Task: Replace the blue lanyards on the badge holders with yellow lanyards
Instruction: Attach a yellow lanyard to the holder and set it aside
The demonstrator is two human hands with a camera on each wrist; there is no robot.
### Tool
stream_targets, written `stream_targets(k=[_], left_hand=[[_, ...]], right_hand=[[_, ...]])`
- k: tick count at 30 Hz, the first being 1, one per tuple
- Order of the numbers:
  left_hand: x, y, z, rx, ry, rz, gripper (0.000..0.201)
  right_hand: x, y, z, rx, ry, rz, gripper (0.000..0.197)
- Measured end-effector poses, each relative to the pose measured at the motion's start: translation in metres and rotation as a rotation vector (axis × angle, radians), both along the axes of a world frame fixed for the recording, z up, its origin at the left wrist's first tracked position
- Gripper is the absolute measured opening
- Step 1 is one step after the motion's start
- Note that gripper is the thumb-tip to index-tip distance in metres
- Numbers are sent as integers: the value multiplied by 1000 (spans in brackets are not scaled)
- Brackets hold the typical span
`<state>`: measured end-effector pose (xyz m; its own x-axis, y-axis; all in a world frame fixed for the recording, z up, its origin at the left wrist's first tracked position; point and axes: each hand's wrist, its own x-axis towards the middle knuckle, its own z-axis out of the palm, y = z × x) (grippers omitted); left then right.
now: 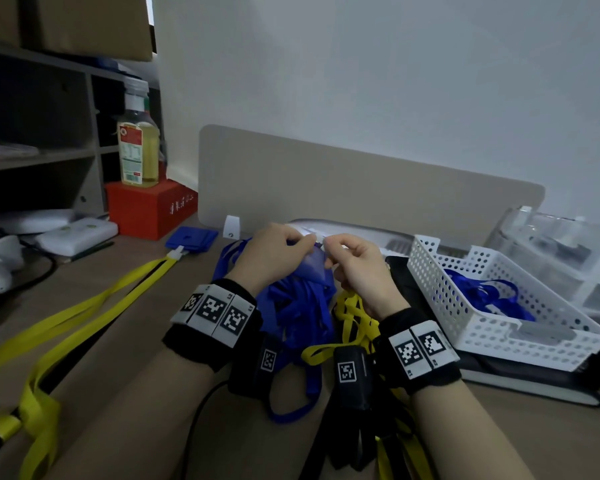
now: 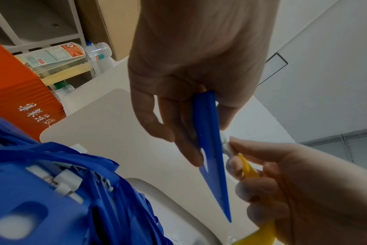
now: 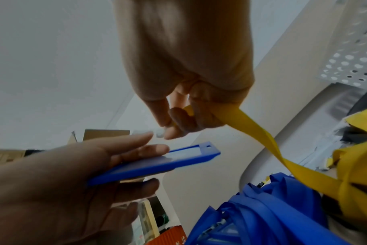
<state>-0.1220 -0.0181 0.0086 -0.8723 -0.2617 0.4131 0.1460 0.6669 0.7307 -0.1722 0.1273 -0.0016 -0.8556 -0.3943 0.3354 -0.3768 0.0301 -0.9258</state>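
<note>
Left hand [image 3: 59, 179] grips a bare badge holder [image 3: 157, 164]; right hand [image 3: 184, 92] pinches a yellow lanyard [image 3: 260, 132] clip beside its slot, attachment and the blue pile [image 1: 298, 306] pending.

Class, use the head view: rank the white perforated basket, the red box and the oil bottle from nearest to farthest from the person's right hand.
From the right hand:
1. White perforated basket, just to its right on the desk.
2. Red box, far left, beyond the left hand.
3. Oil bottle, standing on the red box, a little higher and farther left.

A flat blue badge holder [image 3: 157, 164], slot end free, meets a yellow lanyard's [image 3: 260, 134] white clip above tangled blue lanyards [image 1: 298, 306].
</note>
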Motion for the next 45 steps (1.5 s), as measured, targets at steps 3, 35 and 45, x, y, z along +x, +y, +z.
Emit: stream_targets(k=[3,35,45], left_hand=[[-2,0,-2,10,-18,-20,43],[3,8,-3,-554,115,165,31],[3,12,-1,-568,77,153,24]], right_hand=[[1,-1,-1,-43,66,-48,16],[4,-10,-2,116,274,-345,24],[8,-9,1,223,272,-392,15]])
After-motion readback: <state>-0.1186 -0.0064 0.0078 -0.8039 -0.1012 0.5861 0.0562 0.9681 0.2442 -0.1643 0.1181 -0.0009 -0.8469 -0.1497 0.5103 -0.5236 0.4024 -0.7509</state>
